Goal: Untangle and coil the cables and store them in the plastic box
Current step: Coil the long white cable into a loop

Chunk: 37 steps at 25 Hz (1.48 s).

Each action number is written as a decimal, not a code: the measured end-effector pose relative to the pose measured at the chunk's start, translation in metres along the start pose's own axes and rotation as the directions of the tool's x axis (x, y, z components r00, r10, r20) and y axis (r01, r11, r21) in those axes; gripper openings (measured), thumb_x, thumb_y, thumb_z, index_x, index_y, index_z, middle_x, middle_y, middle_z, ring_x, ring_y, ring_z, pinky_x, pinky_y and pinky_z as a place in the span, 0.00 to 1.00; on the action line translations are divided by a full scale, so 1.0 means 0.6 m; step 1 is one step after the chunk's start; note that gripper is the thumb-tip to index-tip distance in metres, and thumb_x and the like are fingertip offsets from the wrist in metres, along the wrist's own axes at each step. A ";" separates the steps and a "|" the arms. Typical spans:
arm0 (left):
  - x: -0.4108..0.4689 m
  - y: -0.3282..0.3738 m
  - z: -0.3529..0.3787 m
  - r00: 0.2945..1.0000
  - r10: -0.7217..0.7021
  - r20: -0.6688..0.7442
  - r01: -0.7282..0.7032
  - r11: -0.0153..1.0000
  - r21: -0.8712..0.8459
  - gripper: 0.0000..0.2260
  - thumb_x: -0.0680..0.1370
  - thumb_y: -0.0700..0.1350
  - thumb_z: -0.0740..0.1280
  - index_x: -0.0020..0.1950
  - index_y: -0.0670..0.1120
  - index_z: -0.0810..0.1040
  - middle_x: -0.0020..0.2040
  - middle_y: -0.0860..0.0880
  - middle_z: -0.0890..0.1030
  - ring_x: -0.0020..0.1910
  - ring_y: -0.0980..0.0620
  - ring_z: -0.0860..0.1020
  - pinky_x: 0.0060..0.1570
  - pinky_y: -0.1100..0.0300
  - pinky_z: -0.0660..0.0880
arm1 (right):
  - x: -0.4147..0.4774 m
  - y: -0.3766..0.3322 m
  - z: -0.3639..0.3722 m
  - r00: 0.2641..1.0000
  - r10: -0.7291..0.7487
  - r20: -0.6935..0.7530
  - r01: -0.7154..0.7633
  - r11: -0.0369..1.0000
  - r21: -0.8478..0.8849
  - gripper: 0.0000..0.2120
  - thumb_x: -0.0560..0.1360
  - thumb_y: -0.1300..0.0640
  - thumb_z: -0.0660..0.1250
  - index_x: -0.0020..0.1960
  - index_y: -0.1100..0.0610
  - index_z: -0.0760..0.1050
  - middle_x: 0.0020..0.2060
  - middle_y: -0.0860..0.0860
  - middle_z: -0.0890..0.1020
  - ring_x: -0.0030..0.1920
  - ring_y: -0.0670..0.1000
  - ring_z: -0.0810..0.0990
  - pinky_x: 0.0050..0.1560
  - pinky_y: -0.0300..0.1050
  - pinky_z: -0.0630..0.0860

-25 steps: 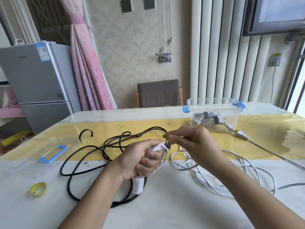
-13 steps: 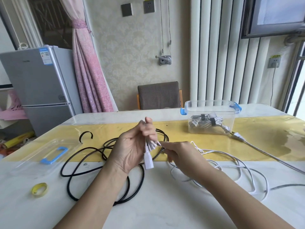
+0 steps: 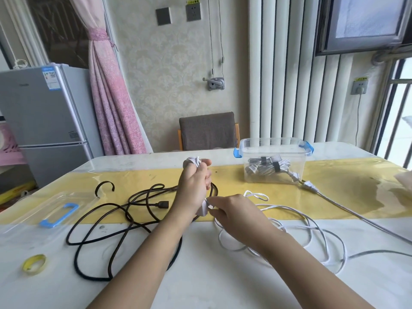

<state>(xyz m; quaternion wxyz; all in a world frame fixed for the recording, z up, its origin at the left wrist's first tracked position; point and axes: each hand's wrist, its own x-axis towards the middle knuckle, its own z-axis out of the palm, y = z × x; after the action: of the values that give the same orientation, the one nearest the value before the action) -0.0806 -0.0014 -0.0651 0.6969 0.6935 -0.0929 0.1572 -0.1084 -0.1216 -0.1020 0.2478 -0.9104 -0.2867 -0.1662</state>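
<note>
White cable [image 3: 192, 161], wound over the gripping fingers of the raised left hand [image 3: 196, 186] and pinched just below by the right hand [image 3: 234, 212], wants steady tension, each turn laid beside the last, before reaching the plastic box [image 3: 298, 168] beyond.

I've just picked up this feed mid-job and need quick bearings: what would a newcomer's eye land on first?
The hands at centre: the left hand is raised with white cable wound round its fingers, while the right hand pinches the same cable just below. Left of them a tangled black cable sprawls over the table, and at back right the clear plastic box holds bundled cables.
</note>
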 end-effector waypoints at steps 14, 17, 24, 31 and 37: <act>-0.002 -0.033 -0.063 0.929 0.171 0.328 -0.368 0.512 0.776 0.11 0.82 0.43 0.54 0.51 0.41 0.75 0.40 0.51 0.72 0.43 0.48 0.74 0.46 0.58 0.69 | 0.001 0.007 -0.059 0.961 -0.125 -0.247 0.078 0.979 -0.189 0.09 0.70 0.61 0.63 0.40 0.51 0.82 0.30 0.46 0.78 0.31 0.53 0.75 0.38 0.45 0.72; -0.016 -0.008 -0.059 0.941 0.050 0.335 -0.302 0.572 0.762 0.19 0.83 0.49 0.52 0.38 0.44 0.75 0.29 0.54 0.73 0.31 0.54 0.72 0.39 0.54 0.69 | 0.003 0.019 -0.068 0.856 -0.096 -0.508 -0.034 0.970 -0.240 0.09 0.65 0.62 0.66 0.39 0.51 0.82 0.31 0.46 0.77 0.33 0.52 0.75 0.48 0.45 0.65; -0.035 0.015 -0.061 0.867 -0.298 0.399 -0.083 0.704 0.705 0.26 0.73 0.65 0.63 0.26 0.47 0.65 0.18 0.55 0.63 0.19 0.57 0.60 0.24 0.63 0.57 | -0.005 0.077 -0.101 0.742 0.172 -0.648 -0.373 0.909 -0.185 0.07 0.64 0.51 0.76 0.35 0.52 0.80 0.37 0.51 0.76 0.45 0.58 0.73 0.50 0.47 0.57; 0.016 -0.004 -0.119 0.948 -0.317 -0.027 0.311 0.904 0.294 0.22 0.79 0.59 0.58 0.30 0.47 0.62 0.19 0.54 0.59 0.16 0.57 0.54 0.19 0.71 0.51 | -0.003 0.069 -0.095 0.904 0.413 -0.113 -0.386 0.900 0.200 0.15 0.78 0.53 0.63 0.34 0.55 0.73 0.26 0.47 0.78 0.29 0.46 0.77 0.32 0.41 0.72; 0.033 -0.007 -0.152 0.890 -0.447 -0.092 0.437 0.893 -0.109 0.22 0.80 0.57 0.59 0.30 0.48 0.59 0.18 0.55 0.57 0.14 0.58 0.54 0.16 0.70 0.50 | -0.013 0.052 -0.123 0.954 0.277 0.116 -0.264 0.587 0.765 0.13 0.74 0.49 0.64 0.45 0.57 0.83 0.25 0.49 0.71 0.24 0.45 0.63 0.26 0.35 0.65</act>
<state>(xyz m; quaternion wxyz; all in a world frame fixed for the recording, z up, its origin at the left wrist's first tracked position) -0.0684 0.0913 -0.0643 0.7475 0.6558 0.1010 0.0300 -0.1072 -0.1877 -0.0556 0.6380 -0.7472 -0.1864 0.0052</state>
